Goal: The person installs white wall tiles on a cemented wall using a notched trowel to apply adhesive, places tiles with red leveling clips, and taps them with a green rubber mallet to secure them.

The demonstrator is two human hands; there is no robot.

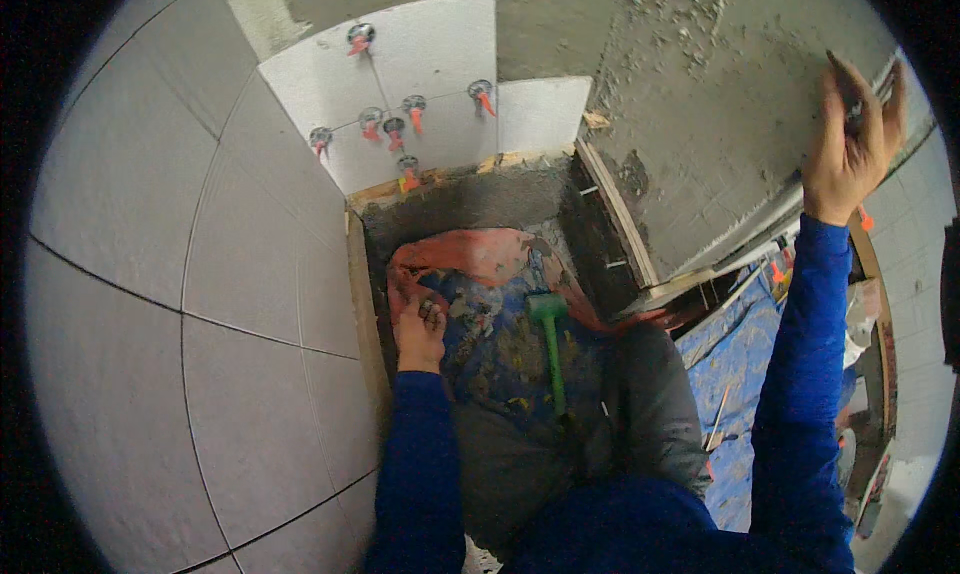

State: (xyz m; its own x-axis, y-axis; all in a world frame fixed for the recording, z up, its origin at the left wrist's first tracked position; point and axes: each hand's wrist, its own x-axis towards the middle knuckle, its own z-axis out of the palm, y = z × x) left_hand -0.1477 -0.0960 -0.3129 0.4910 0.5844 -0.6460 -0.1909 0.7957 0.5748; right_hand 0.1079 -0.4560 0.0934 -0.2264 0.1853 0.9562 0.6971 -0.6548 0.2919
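Note:
My left hand (421, 334) is low over the recess, its fingers curled inward beside a dirty pink-red sack (480, 252). What those fingers hold, if anything, is hard to make out. Raised at the upper right, my right hand (855, 154) has its fingers stretched upward and apart, close to the edge of a cement-coated surface (720, 144). A green mallet (549, 349) lies on the stained blue sheet (490, 344) between my legs. White tiles (430, 54) on the far wall carry several round tile levelers (394, 131) with red tabs.
Large grey tiles (240, 274) line the left wall. A cement-covered ledge (610, 224) with a wooden strip (620, 214) borders the recess on the right. Beyond my right leg spreads a blue tarp (735, 364), with assorted tools farther right.

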